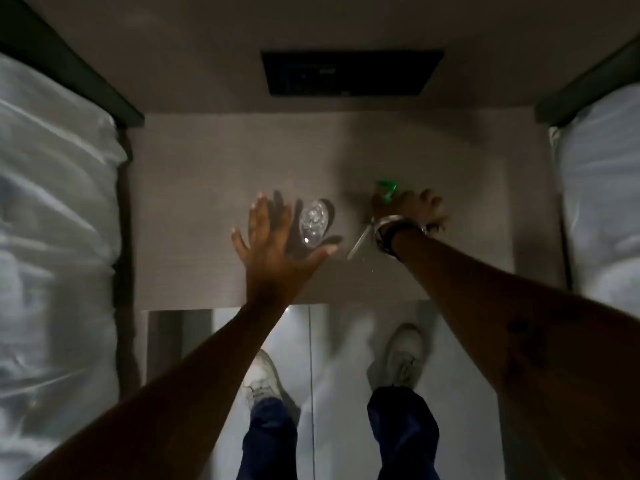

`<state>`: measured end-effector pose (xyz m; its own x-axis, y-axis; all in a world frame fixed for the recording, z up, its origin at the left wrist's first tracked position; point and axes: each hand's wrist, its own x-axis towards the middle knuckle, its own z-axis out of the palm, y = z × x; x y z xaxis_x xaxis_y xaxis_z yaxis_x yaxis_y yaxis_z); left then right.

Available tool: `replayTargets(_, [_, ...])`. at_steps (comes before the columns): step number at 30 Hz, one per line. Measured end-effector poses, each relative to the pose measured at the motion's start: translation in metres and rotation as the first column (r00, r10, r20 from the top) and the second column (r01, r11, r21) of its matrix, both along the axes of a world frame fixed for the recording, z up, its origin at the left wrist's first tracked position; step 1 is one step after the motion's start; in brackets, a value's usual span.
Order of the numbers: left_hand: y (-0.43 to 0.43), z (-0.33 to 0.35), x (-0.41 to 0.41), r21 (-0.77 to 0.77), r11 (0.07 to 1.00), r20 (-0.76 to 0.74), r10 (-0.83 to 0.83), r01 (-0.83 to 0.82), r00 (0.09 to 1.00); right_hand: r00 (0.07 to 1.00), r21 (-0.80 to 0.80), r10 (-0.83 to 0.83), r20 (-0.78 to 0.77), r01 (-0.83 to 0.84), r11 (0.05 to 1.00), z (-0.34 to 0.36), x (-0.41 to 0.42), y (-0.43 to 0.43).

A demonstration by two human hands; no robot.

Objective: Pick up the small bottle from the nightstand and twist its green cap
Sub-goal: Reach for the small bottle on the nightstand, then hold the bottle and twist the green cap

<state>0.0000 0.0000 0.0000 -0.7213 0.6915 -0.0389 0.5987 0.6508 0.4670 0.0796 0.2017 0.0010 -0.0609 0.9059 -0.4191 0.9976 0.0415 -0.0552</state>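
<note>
Green cap (387, 191) half hidden behind the right hand (412, 207), the bottle under it out of sight, fingertips smeared by blur, both beds cut by the frame edges, dark wall panel (349, 72) unreadable

Both forearms are bare, with no sleeves in view. The right wrist carries a pale band (389, 221) and, just near of it, a dark strap or bracelet (388, 240); a thin pale strip hangs off the band toward the left. A dark marking (519, 332) shows on the right forearm, too blurred to read. Lower down are dark blue trousers (270, 441) and white lace-up shoes (263, 382).
</note>
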Motion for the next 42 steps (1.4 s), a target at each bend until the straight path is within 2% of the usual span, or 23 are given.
replayTargets(3, [0.017, -0.017, 0.002, 0.093, 0.99, 0.057, 0.099, -0.104, 0.993, 0.994, 0.067, 0.06, 0.091, -0.067, 0.996, -0.012, -0.013, 0.009])
replayTargets(6, [0.026, -0.021, 0.006, 0.111, 0.983, 0.065, 0.143, -0.149, 0.988, 0.994, 0.074, 0.062, 0.089, -0.069, 0.995, -0.01, -0.02, 0.01])
replayTargets(8, [0.029, -0.022, 0.006, 0.123, 0.98, 0.044, 0.155, -0.159, 0.987, 1.0, 0.054, -0.002, -0.005, 0.002, 0.999, -0.002, -0.023, 0.013])
replayTargets(10, [0.03, -0.019, 0.008, 0.132, 0.975, 0.039, 0.176, -0.18, 0.984, 0.965, -0.06, -0.159, -0.206, 0.15, 0.987, 0.015, -0.026, 0.022])
replayTargets(12, [0.029, -0.016, 0.011, 0.13, 0.972, 0.046, 0.19, -0.195, 0.981, 0.88, -0.174, -0.249, -0.405, 0.194, 0.965, 0.041, -0.029, 0.03])
replayTargets(14, [0.03, -0.015, 0.012, 0.101, 0.976, 0.048, 0.19, -0.194, 0.981, 0.804, -0.117, -0.157, -0.574, 0.109, 0.987, 0.071, -0.027, 0.031])
replayTargets(15, [0.031, -0.014, 0.011, 0.078, 0.978, 0.051, 0.19, -0.194, 0.98, 0.729, -0.048, -0.09, -0.679, 0.078, 0.996, 0.083, -0.026, 0.028])
replayTargets(16, [0.031, -0.014, 0.01, 0.058, 0.979, 0.056, 0.191, -0.195, 0.98, 0.616, -0.004, -0.055, -0.786, 0.084, 0.996, 0.093, -0.025, 0.022])
replayTargets(18, [0.032, -0.013, 0.01, 0.042, 0.983, 0.065, 0.178, -0.181, 0.982, 0.347, -0.028, -0.077, -0.935, 0.146, 0.989, 0.106, -0.025, 0.004])
replayTargets(19, [0.031, -0.013, 0.013, 0.04, 0.984, 0.064, 0.171, -0.174, 0.983, 0.255, -0.065, -0.099, -0.962, 0.139, 0.988, 0.108, -0.026, -0.004])
replayTargets(20, [0.031, -0.013, 0.015, 0.046, 0.984, 0.059, 0.168, -0.171, 0.984, 0.214, -0.099, -0.121, -0.969, 0.109, 0.989, 0.106, -0.026, -0.011])
replayTargets(22, [0.032, -0.015, 0.019, 0.075, 0.982, 0.083, 0.169, -0.176, 0.982, 0.252, -0.084, -0.096, -0.963, 0.055, 0.995, 0.103, -0.024, -0.02])
replayTargets(24, [0.034, -0.018, 0.024, 0.097, 0.98, 0.121, 0.16, -0.172, 0.98, 0.336, 0.009, 0.002, -0.942, 0.02, 1.0, 0.098, -0.018, -0.025])
replayTargets(27, [0.034, -0.018, 0.026, 0.13, 0.978, 0.159, 0.142, -0.163, 0.977, 0.406, 0.119, 0.124, -0.905, -0.037, 0.992, 0.09, -0.012, -0.033])
replayTargets(29, [0.027, -0.02, 0.02, 0.126, 0.974, 0.178, 0.166, -0.19, 0.97, 0.406, 0.166, 0.217, -0.888, -0.157, 0.974, 0.085, -0.012, -0.049])
replayTargets(32, [0.018, -0.021, 0.013, 0.176, 0.958, 0.201, 0.192, -0.228, 0.961, 0.431, 0.153, 0.35, -0.832, -0.429, 0.89, 0.071, -0.008, -0.067])
replayTargets(34, [0.018, -0.021, 0.013, 0.198, 0.956, 0.237, 0.168, -0.216, 0.957, 0.439, 0.144, 0.42, -0.794, -0.535, 0.833, 0.063, 0.0, -0.068])
replayTargets(37, [0.026, -0.021, 0.008, 0.221, 0.954, 0.284, 0.134, -0.201, 0.949, 0.457, 0.14, 0.426, -0.781, -0.536, 0.833, 0.061, 0.002, -0.058])
replayTargets(42, [0.03, -0.026, 0.005, 0.235, 0.951, 0.247, 0.141, -0.2, 0.959, 0.423, 0.18, 0.498, -0.757, -0.598, 0.781, 0.063, -0.004, -0.047])
